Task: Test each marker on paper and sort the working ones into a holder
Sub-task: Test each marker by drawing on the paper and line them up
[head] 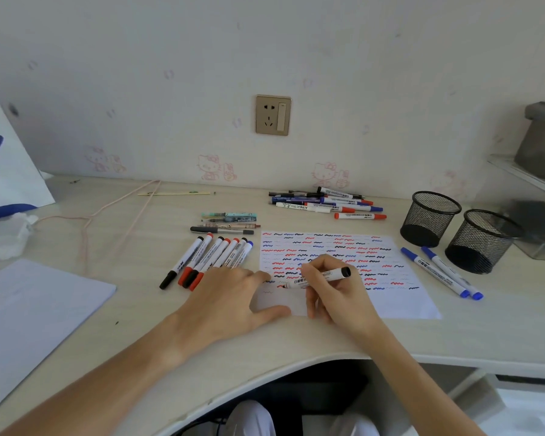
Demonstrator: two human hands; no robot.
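Observation:
My right hand (334,287) grips a white marker with a black end (323,276), its tip touching the lower left of the test paper (400,297), which is covered in red, blue and black squiggles. My left hand (230,297) lies flat, fingers spread, pressing the paper's left edge. Several red, black and blue markers (211,259) lie in a row left of the paper. Another pile of markers and pens (328,202) sits behind it. Two blue markers (441,272) lie to its right, beside two black mesh holders (430,217) (482,240), which look empty.
A few pens (227,223) lie behind the marker row. A second sheet (29,313) rests at the left, a white and blue bag (4,171) at the far left, with a pink hanger (114,215) on the desk. A shelf (529,174) stands at the right. The desk's curved front edge (265,369) is near me.

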